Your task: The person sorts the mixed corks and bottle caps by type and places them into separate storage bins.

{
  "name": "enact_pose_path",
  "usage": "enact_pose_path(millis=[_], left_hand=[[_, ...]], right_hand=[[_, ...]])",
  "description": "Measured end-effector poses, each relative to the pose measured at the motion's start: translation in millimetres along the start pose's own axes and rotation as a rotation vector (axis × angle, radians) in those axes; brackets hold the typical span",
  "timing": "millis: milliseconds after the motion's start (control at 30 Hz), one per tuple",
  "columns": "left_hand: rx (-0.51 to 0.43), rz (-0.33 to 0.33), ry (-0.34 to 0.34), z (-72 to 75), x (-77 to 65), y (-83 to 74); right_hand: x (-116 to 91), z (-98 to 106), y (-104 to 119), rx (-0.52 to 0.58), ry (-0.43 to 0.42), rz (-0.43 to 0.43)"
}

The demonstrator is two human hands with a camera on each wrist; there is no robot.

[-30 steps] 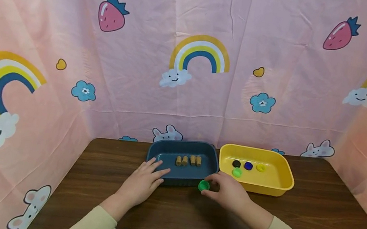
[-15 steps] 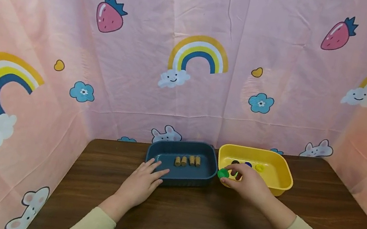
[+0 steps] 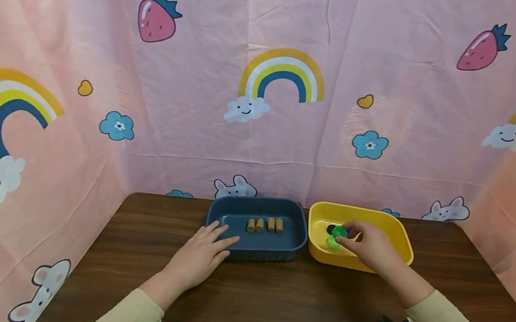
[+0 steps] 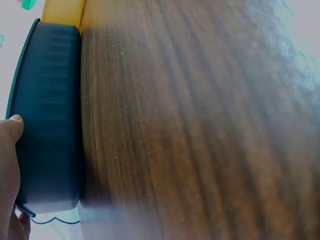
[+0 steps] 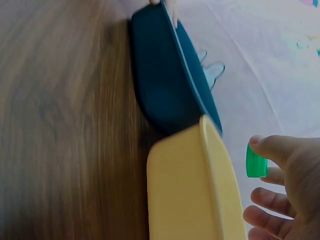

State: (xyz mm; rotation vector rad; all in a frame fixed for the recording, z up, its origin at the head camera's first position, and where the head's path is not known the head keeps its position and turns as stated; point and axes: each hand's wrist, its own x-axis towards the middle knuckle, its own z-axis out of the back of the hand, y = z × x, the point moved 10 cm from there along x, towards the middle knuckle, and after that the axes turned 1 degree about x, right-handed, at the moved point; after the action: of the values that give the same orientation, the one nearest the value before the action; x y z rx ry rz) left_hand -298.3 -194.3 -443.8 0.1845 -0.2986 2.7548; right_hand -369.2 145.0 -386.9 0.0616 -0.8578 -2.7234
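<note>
In the head view my right hand (image 3: 372, 249) pinches a green bottle cap (image 3: 340, 232) between thumb and fingertips over the yellow tray (image 3: 396, 244). A light green cap (image 3: 332, 243) lies just below it, and a black cap (image 3: 330, 229) shows behind it. The hand covers most of a blue cap and the whole yellow one. The right wrist view shows the held cap (image 5: 256, 162) side-on, above the tray's rim. My left hand (image 3: 200, 254) rests with spread fingers on the near left rim of the dark blue tray (image 3: 269, 245); its thumb (image 4: 16, 122) touches that rim.
Several corks (image 3: 259, 225) stand in a row inside the blue tray. Both trays sit side by side at the back of a dark wooden table (image 3: 272, 313). A pink patterned cloth (image 3: 271, 146) hangs behind and along both sides.
My right hand has carried the green cap from in front of the blue tray's right corner, rightward and back, to over the yellow tray. The left hand has stayed in place.
</note>
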Motion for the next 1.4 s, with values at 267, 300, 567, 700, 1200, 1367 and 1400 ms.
enact_pose_path(millis=[267,300,567,700,1200,1367,1400], left_hand=[[0.002,-0.002,0.016,2.1,1.2,-1.8],[0.003,-0.004,0.021,2.1,1.4,-2.2],[0.016,-0.016,0.029,2.6,3.1,-4.1],[0.017,-0.015,0.032,2.4,2.3,-4.2],[0.005,-0.004,0.042,6.9,0.4,-4.2],[0.001,0.002,0.052,6.6,-1.1,-3.2],[-0.001,0.004,0.053,6.1,-1.6,-2.7]], right_hand=[[16,-4,-30,-0.050,0.107,-0.072],[17,-4,-34,-0.065,0.116,-0.079],[27,-11,-56,-0.180,0.178,-0.154],[28,-14,-63,-0.206,0.199,-0.197],[30,-22,-68,-0.222,0.213,-0.193],[31,-24,-69,-0.211,0.216,-0.197],[31,-24,-68,-0.211,0.218,-0.197]])
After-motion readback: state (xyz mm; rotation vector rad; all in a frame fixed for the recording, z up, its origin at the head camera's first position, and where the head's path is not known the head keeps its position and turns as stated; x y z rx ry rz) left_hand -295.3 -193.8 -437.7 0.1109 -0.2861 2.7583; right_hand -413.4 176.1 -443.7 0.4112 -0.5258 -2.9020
